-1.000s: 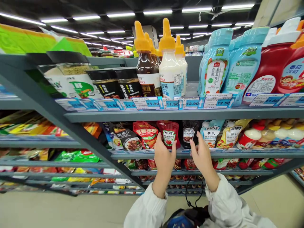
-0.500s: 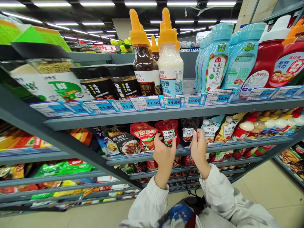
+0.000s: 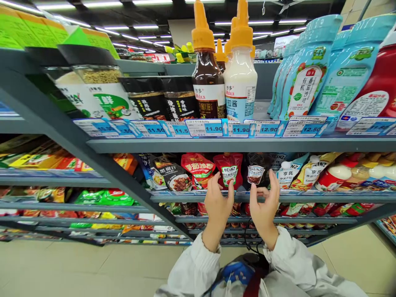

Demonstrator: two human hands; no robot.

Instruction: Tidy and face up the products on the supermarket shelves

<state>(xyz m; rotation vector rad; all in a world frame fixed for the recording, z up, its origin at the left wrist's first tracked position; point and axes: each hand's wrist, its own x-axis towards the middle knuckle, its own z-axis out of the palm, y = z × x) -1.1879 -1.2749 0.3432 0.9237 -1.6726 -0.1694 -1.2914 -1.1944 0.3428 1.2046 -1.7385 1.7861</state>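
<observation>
A red Heinz ketchup pouch (image 3: 229, 168) stands on the second shelf, directly behind my left hand (image 3: 218, 202). That hand's thumb and fingers are apart in front of the pouch's lower part; whether they touch it I cannot tell. To its right, a black Heinz sauce pouch (image 3: 256, 170) leans on the same shelf. My right hand (image 3: 264, 204) is at that pouch's lower right, thumb and fingers spread with nothing between them. Another red ketchup pouch (image 3: 198, 171) and a black pepper sauce pouch (image 3: 171, 172) stand left of my hands.
White Heinz pouches (image 3: 288, 173) and a yellow pouch (image 3: 312, 171) stand to the right. Above, a shelf edge (image 3: 247, 145) with price tags carries brown and white sauce bottles (image 3: 239, 82), jars (image 3: 181, 99) and blue squeeze bottles (image 3: 309, 78). A black cord (image 3: 247, 239) hangs below my hands.
My view has shifted and come closer to the shelf. The fingers of my right hand have spread and lie lower against the black pouch. Both pouches remain on the shelf.
</observation>
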